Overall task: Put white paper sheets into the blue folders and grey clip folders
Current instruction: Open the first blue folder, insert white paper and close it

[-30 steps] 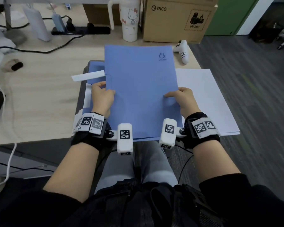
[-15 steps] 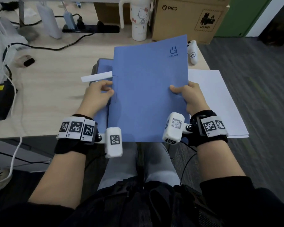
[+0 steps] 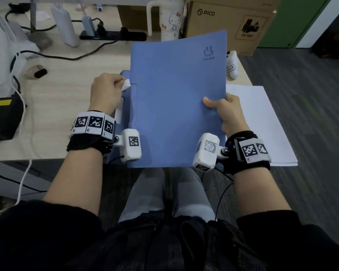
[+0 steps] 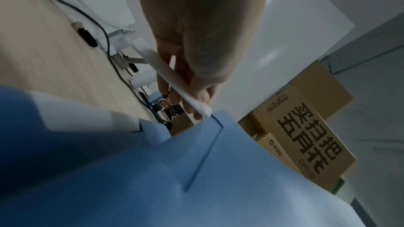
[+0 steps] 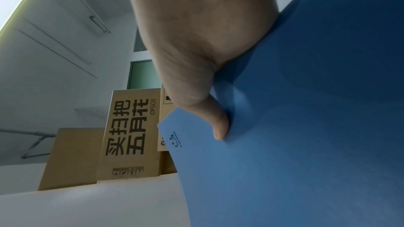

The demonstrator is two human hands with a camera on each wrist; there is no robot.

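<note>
One light wooden desk [image 3: 53,106] spreads beyond and left of both hands, grey carpet [image 3: 311,98] to their right. Cardboard boxes [image 3: 229,22] stand past the right hand, a white mug [image 3: 169,18] beside them. The blue folder [image 3: 176,102] tilts up between the hands. A white paper stack [image 3: 262,122] lies just right of the right hand [image 3: 226,112], whose thumb and fingers pinch the folder's edge. The left hand [image 3: 106,90] curls round a white spine bar [image 4: 177,82] at the folder's left edge.
</note>
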